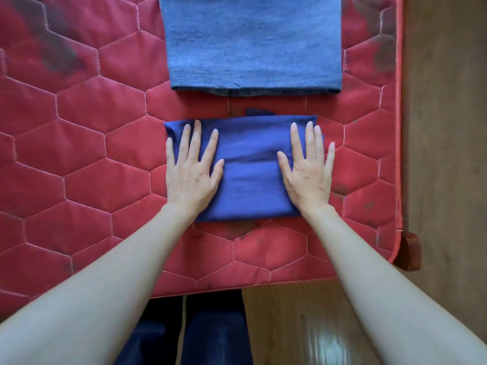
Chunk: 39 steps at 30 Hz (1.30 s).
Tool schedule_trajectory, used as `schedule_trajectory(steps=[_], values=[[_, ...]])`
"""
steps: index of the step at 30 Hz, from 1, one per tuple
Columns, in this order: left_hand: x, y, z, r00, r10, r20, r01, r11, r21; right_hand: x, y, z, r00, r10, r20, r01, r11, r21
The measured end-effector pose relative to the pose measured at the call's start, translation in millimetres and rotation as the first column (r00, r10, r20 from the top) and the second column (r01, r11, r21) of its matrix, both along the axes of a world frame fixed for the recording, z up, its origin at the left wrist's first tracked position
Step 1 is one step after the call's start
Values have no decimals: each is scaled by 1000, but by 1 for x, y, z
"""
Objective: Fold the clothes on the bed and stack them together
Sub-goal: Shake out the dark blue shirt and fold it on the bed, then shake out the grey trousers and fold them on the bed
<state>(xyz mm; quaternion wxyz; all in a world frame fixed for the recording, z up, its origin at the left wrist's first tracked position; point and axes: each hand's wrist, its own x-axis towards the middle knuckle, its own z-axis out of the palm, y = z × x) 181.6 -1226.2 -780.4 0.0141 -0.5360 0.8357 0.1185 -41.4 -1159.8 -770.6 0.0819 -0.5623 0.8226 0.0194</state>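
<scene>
While both palms lie flat on the fabric, nothing is being gripped. Going left to right: the far left of the red quilted mattress (79,154) is bare, w/ only dark smudges on the hexagon stitching. Next comes the left hand (193,169), fingers spread and pressed down on the left end of the navy garment (250,167); pinky tip hangs just over the cloth's left edge. The navy piece is folded into a compact rectangle near the bed's near edge, roughly centre. A small corner of the same dark cloth pokes out at its far side, so the fold isn't perfectly tidy. Beyond it, apart w/ a strip of mattress between, lies the lighter denim-blue garment (253,43), also folded flat; its far end runs out of frame. The right hand (307,169) mirrors the left, open and flat on the navy piece's right end, pinky resting off the cloth on the mattress. Hands are well apart, one per end. Further right: mattress edge, a wooden bedpost corner (411,251), then wood floor (448,127).

Progress, as a judgement: folding looks about done for both visible items, approx. final smoothing stage. Stacking is not yet done, since the two folds sit separately. Whether other clothes remain off-frame can't be told.
</scene>
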Motion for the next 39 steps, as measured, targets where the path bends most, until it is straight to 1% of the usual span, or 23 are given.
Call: schedule_trajectory(steps=[3,6,9,11,12,18,21,24,28,34,39], values=[[-2,-1,8,1000,21,2,-21,999,33,-3,-4,7,998,56,16,-56,998,19],[-4,-4,25,998,57,-40,-55,997,62,0,-11,22,999,49,14,-49,999,15],[3,-6,46,988,121,-95,-118,993,30,12,-23,43,995,39,87,-28,993,-119],[16,-7,56,985,131,-111,-136,990,-36,25,-31,55,989,73,130,-42,973,-227],[24,-7,60,985,132,-112,-140,988,-64,34,-35,61,985,98,144,-59,966,-253],[91,9,68,978,201,-54,-206,972,-113,102,-47,78,948,274,160,-236,947,-220],[130,17,70,971,239,-20,-240,964,-119,142,-49,81,927,349,139,-310,920,-242],[175,17,74,957,291,2,-289,950,-116,190,-51,82,895,425,135,-383,888,-255],[249,6,77,931,365,3,-363,927,-91,266,-62,81,857,502,114,-469,853,-228],[394,-35,80,908,419,-18,-419,908,-28,397,-105,85,867,474,152,-457,879,-136],[534,-88,81,895,446,-10,-444,891,-95,523,-167,84,853,481,205,-469,877,-106]])
